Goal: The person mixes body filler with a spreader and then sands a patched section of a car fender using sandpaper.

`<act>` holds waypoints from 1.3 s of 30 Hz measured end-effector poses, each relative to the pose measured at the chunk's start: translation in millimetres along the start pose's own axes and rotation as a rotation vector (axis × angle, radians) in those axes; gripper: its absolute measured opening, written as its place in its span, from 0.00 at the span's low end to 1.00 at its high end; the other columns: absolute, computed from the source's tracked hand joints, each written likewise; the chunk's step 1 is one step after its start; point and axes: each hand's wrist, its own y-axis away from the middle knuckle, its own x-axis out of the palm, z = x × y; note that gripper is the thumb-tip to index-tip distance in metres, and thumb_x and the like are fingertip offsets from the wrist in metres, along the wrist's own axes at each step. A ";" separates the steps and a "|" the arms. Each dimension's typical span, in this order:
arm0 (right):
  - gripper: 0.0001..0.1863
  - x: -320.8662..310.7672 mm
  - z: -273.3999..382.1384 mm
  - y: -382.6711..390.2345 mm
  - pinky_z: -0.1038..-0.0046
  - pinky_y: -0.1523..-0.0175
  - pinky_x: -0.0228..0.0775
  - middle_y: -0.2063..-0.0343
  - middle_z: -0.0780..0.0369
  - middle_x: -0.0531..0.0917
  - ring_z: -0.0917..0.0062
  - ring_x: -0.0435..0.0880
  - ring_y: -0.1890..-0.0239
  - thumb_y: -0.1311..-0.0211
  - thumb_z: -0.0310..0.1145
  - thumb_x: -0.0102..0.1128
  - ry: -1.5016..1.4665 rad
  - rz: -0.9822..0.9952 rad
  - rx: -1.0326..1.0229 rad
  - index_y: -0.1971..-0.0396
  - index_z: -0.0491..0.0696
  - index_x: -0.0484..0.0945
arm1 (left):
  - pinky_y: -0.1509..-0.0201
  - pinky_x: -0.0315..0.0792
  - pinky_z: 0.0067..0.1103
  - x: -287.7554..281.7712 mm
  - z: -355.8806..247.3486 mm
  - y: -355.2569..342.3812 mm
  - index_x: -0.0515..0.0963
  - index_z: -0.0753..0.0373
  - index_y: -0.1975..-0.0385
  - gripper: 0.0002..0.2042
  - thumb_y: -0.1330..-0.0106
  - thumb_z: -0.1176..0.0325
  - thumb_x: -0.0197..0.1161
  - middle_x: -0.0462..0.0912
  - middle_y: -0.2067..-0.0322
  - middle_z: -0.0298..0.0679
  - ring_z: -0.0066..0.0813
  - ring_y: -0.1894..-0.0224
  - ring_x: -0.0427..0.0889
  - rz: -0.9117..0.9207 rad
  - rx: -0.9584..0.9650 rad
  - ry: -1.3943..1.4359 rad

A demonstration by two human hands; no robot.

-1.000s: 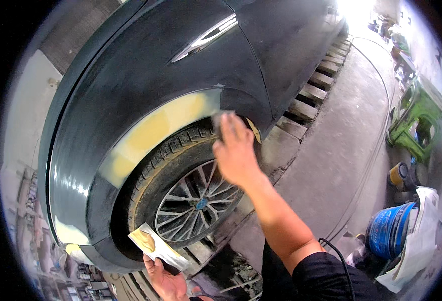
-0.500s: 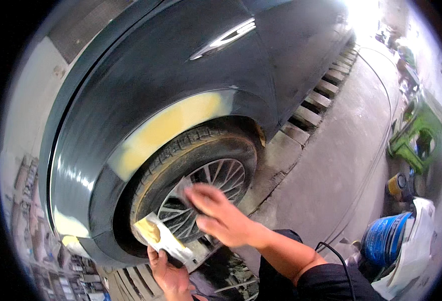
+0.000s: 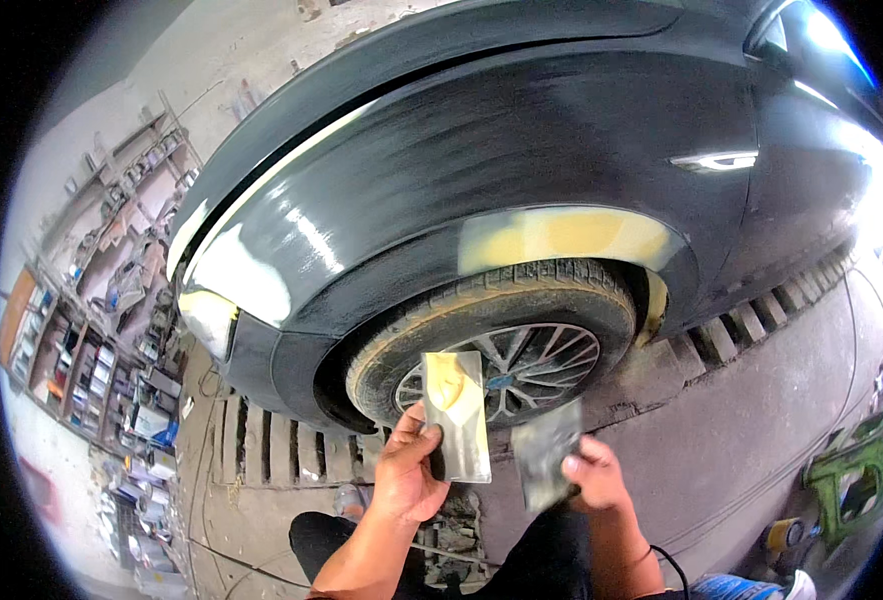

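Observation:
My left hand [image 3: 408, 475] grips a flat, pale plate [image 3: 472, 438] by its edge, thumb on top. A lump of yellow body filler [image 3: 447, 380] sits at the plate's far end. To its right, my right hand [image 3: 598, 480] pinches a thin, greyish putty spreader [image 3: 544, 457], blurred by motion and apart from the plate. Both hands are in front of the spoked wheel [image 3: 551, 362] of a dark car [image 3: 521, 130]. A smooth yellow filler patch [image 3: 571, 238] runs along the fender above the tyre. White and yellow patches [image 3: 243, 272] mark the front corner.
Cluttered shelves [image 3: 81, 360] line the left wall. Slatted floor strips [image 3: 271, 440] run beneath the car. A green plastic stool [image 3: 861, 478], a small yellow-and-dark can [image 3: 784, 534] and a blue bucket [image 3: 723, 587] are at the right. A thin hose [image 3: 854, 340] lies on the floor.
My view has swung left toward the car's front. My right hand has moved from across the wheel to the right of the plate, lower and nearer. My left hand still holds the plate.

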 end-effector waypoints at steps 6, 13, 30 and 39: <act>0.20 24.2 -9.4 -29.2 0.77 0.55 0.71 0.64 0.63 0.82 0.82 0.79 0.63 0.44 0.32 0.70 -0.037 0.194 0.138 0.57 0.40 0.72 | 0.42 0.72 0.31 6.7 6.0 4.9 0.69 0.66 0.45 0.17 0.34 0.77 0.54 0.78 0.50 0.43 0.33 0.48 0.78 0.023 -0.107 -0.007; 0.20 9.0 24.1 -40.4 0.74 0.54 0.75 0.61 0.59 0.82 0.76 0.82 0.62 0.44 0.30 0.64 0.061 -0.170 -0.014 0.52 0.39 0.73 | 0.40 0.71 0.34 2.2 1.7 12.6 0.67 0.64 0.44 0.18 0.34 0.80 0.52 0.77 0.47 0.43 0.34 0.45 0.77 0.050 0.203 -0.086; 0.25 55.5 38.1 -44.6 0.77 0.52 0.70 0.59 0.59 0.82 0.82 0.78 0.57 0.45 0.27 0.68 0.444 -0.041 -0.133 0.47 0.40 0.71 | 0.45 0.69 0.29 -25.8 -21.9 8.3 0.70 0.68 0.42 0.18 0.32 0.79 0.53 0.76 0.49 0.52 0.47 0.47 0.76 0.469 0.643 -1.286; 0.14 91.9 108.3 -66.2 0.65 0.43 0.71 0.46 0.53 0.78 0.60 0.78 0.45 0.44 0.24 0.63 0.936 0.613 -0.620 0.56 0.45 0.82 | 0.61 0.67 0.15 -72.2 -8.4 2.1 0.70 0.66 0.42 0.16 0.28 0.73 0.55 0.77 0.63 0.28 0.13 0.66 0.71 0.301 0.038 -0.466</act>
